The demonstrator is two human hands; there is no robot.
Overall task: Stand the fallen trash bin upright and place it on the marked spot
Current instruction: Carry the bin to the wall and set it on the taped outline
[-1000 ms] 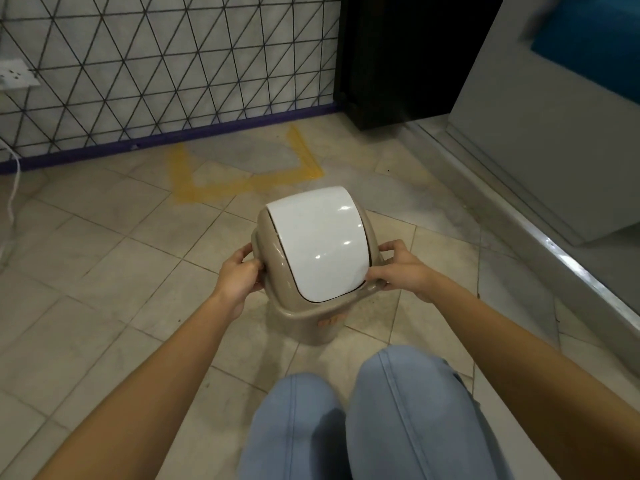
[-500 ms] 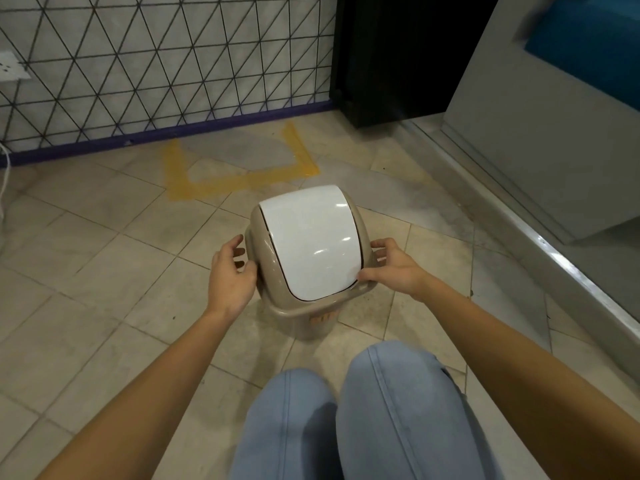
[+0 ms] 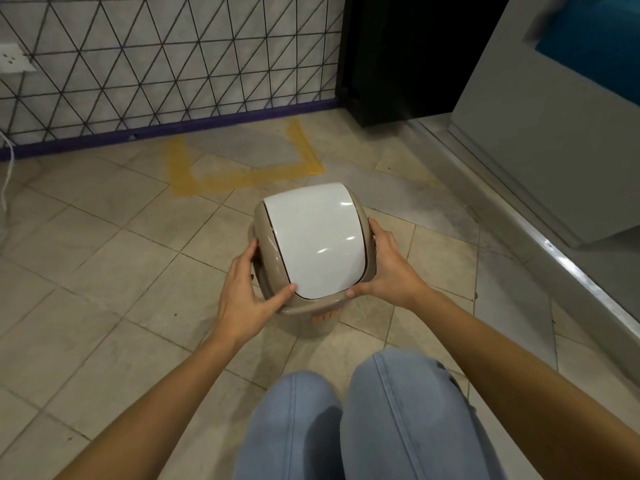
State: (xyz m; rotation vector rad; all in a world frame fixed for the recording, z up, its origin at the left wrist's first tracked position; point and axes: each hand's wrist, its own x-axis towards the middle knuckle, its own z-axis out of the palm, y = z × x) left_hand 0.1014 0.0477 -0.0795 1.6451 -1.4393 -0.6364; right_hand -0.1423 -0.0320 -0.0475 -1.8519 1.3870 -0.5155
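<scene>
Glossy white plastic lid [image 3: 313, 242] on smooth beige plastic trash bin [image 3: 268, 244]; matt, worn stone floor tiles [image 3: 104, 258]; rough yellow painted marking [image 3: 242, 178]; blue denim knees [image 3: 398, 417]; shiny metal threshold [image 3: 568, 268].

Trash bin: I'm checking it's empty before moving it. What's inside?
Cannot tell: the white swing lid covers the trash bin opening, with both hands gripping its sides.
</scene>
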